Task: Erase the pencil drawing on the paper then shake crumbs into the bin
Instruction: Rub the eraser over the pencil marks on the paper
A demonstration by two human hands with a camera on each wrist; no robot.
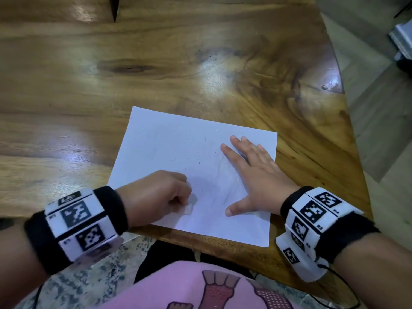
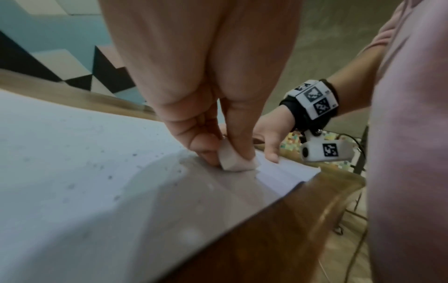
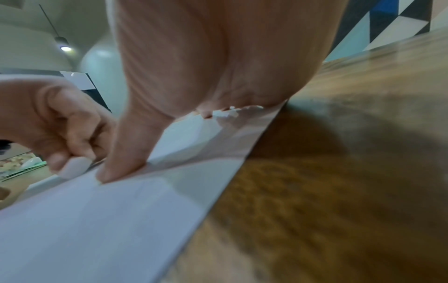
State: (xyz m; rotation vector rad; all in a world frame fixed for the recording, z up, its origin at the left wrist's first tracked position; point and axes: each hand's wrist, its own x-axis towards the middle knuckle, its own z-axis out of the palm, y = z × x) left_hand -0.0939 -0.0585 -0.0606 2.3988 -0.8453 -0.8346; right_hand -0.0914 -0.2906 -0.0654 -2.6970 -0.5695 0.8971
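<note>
A white sheet of paper (image 1: 178, 152) lies near the front right corner of the wooden table (image 1: 111, 85). Faint pencil lines (image 1: 223, 188) show between my hands, and dark eraser crumbs (image 1: 198, 152) are scattered over the sheet. My left hand (image 1: 165, 195) pinches a small white eraser (image 1: 189, 208) and presses it onto the paper near the front edge; the left wrist view shows the eraser (image 2: 232, 159) between thumb and fingers. My right hand (image 1: 252, 175) lies flat with spread fingers on the right part of the sheet, holding it down. No bin is in view.
The table edge (image 1: 347, 134) runs close past the paper's right side, with floor beyond. The paper's front corner (image 1: 265, 243) sits near the table's front edge. A pink shirt (image 1: 200, 291) fills the bottom of the head view.
</note>
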